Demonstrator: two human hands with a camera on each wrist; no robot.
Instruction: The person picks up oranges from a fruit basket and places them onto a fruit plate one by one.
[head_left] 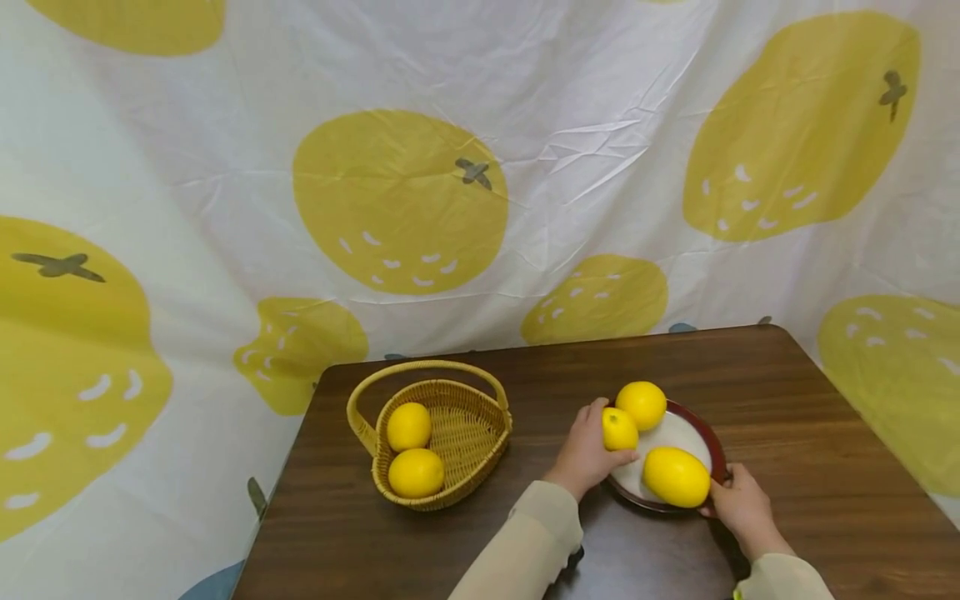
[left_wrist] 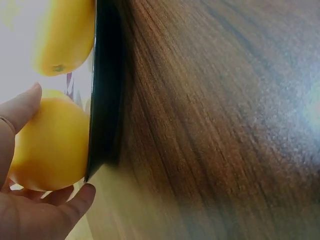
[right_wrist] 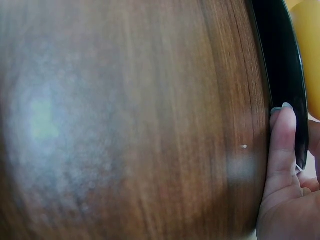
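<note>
A round plate [head_left: 711, 437] with a white inside, dark red rim and black outer side bears several yellow lemons. My left hand [head_left: 587, 450] grips the lemon at the left rim [head_left: 620, 429], thumb on one side and fingers round the other. In the left wrist view this lemon [left_wrist: 52, 145] sits against the dark plate side [left_wrist: 107, 90]. On the opposite side my right hand [head_left: 744, 504] pinches the rim, with fingers under the plate's black outside [right_wrist: 281, 55]. Close by lies the front lemon [head_left: 677, 477]; another lemon [head_left: 641, 405] lies at the back.
A heart-shaped wicker basket [head_left: 468, 446] with an arched handle stands on the left of the brown wooden table [head_left: 322, 533]. Inside its left part lie two lemons, one behind [head_left: 408, 426] and one in front [head_left: 416, 473]. A lemon-print cloth [head_left: 570, 192] hangs behind the table.
</note>
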